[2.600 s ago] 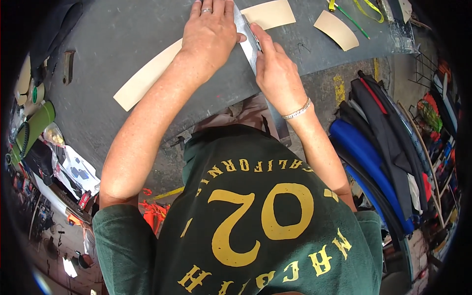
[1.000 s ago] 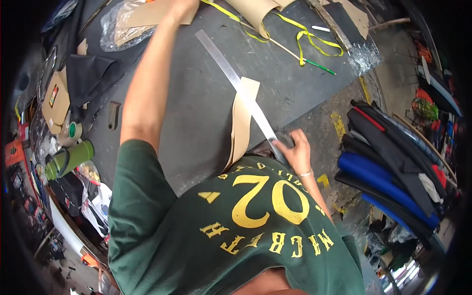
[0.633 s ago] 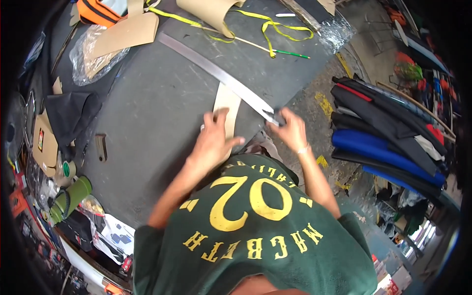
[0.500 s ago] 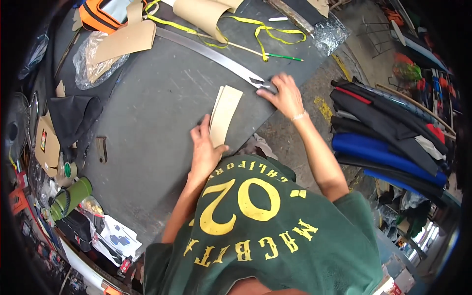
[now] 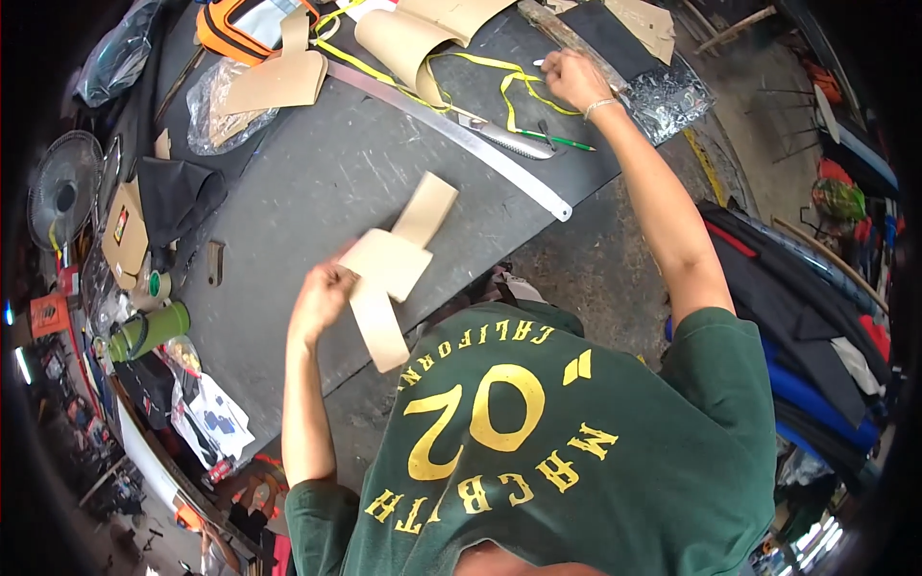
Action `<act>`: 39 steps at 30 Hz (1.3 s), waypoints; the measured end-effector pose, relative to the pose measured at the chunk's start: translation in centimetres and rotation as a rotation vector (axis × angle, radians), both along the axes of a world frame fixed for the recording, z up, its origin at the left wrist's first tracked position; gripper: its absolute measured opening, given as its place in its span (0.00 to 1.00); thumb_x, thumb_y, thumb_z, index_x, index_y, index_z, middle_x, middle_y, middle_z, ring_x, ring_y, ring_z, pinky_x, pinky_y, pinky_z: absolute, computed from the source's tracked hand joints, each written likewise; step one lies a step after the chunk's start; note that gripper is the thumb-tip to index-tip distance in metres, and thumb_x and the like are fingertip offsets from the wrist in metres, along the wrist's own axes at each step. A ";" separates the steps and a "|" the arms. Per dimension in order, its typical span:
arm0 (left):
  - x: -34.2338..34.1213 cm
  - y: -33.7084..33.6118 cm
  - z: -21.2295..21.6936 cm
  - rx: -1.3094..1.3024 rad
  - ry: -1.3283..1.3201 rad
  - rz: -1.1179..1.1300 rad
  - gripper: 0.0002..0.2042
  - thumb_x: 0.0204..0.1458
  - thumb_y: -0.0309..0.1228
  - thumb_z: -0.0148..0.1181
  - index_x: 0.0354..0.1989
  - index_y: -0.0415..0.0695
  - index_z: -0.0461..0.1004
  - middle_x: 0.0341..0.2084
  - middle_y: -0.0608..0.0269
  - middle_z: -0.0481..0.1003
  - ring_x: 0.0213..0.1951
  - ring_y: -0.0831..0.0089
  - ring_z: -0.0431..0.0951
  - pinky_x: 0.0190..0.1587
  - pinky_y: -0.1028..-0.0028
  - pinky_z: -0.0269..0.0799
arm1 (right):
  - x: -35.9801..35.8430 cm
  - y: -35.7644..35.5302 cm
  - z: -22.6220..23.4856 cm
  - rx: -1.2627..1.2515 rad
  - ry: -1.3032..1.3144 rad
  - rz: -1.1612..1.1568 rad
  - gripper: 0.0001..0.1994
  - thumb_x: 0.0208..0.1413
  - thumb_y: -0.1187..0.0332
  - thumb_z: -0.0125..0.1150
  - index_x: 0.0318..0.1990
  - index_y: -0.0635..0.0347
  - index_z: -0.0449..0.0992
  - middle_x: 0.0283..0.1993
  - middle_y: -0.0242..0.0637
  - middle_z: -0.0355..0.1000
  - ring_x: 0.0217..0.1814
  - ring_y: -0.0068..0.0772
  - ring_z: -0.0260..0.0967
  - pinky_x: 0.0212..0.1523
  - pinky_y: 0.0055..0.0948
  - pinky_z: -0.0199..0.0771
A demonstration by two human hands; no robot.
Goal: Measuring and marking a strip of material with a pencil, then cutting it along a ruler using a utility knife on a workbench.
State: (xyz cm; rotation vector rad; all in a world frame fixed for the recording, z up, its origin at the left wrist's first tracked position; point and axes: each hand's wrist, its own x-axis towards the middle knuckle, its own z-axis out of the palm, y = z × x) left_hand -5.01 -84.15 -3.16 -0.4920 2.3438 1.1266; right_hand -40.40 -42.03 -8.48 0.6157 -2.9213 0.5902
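My left hand (image 5: 325, 288) is closed on the left edge of a tan cardboard piece (image 5: 392, 259). This piece overlaps one cardboard strip (image 5: 427, 209) lying on the dark worktable (image 5: 288, 206) and another strip (image 5: 379, 331) that reaches past the table's near edge. My right hand (image 5: 576, 82) is stretched to the far right, its fingers pinched around a small white stick (image 5: 539, 62) that looks like chalk. A long metal ruler (image 5: 451, 134) lies across the table. Beside it rest a silver-handled tool (image 5: 514, 141) and a green pencil (image 5: 571, 141).
A yellow measuring tape (image 5: 509, 72) loops near curled cardboard (image 5: 399, 43). An orange bag (image 5: 252, 29) and a plastic-wrapped cardboard piece (image 5: 274, 86) lie at far left. A small dark block (image 5: 215, 262) and green cylinder (image 5: 149, 331) are left. Fabric rolls (image 5: 797, 374) stand right.
My right hand has left the silver tool by the ruler and reached away to the white stick. My left hand has moved left, and the stacked cardboard pieces are now spread apart. The view has shifted.
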 end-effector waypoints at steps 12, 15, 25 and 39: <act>-5.2 0.0 14.6 0.648 0.602 -0.002 0.13 0.46 0.38 0.74 0.34 0.44 0.82 0.51 0.65 0.68 0.49 0.75 0.72 0.53 0.76 0.67 | 6.8 2.9 1.2 0.255 -0.502 0.363 0.15 0.41 0.72 0.72 0.38 0.61 0.75 0.34 0.46 0.78 0.42 0.52 0.78 0.42 0.45 0.76; -2.3 -3.9 11.9 0.364 0.306 -0.145 0.08 0.58 0.34 0.65 0.31 0.43 0.81 0.43 0.68 0.71 0.45 0.76 0.70 0.52 0.76 0.65 | 7.3 4.7 1.1 0.349 -0.408 0.332 0.13 0.44 0.70 0.69 0.38 0.64 0.76 0.33 0.49 0.77 0.40 0.52 0.78 0.42 0.44 0.76; 5.1 -6.5 7.7 0.315 -0.071 -0.463 0.37 0.45 0.22 0.47 0.70 0.47 0.68 0.72 0.60 0.64 0.76 0.60 0.53 0.77 0.64 0.45 | 16.5 8.2 9.0 -0.460 -0.609 0.066 0.08 0.61 0.68 0.62 0.43 0.58 0.72 0.31 0.32 0.74 0.34 0.22 0.73 0.36 0.27 0.74; 0.6 -15.0 -1.6 -0.213 0.207 -0.479 0.16 0.56 0.25 0.46 0.52 0.50 0.68 0.39 0.46 0.77 0.45 0.49 0.77 0.50 0.55 0.69 | 32.1 -14.8 -0.7 -0.452 -0.041 0.081 0.15 0.70 0.62 0.56 0.55 0.59 0.80 0.54 0.42 0.79 0.58 0.35 0.75 0.59 0.32 0.72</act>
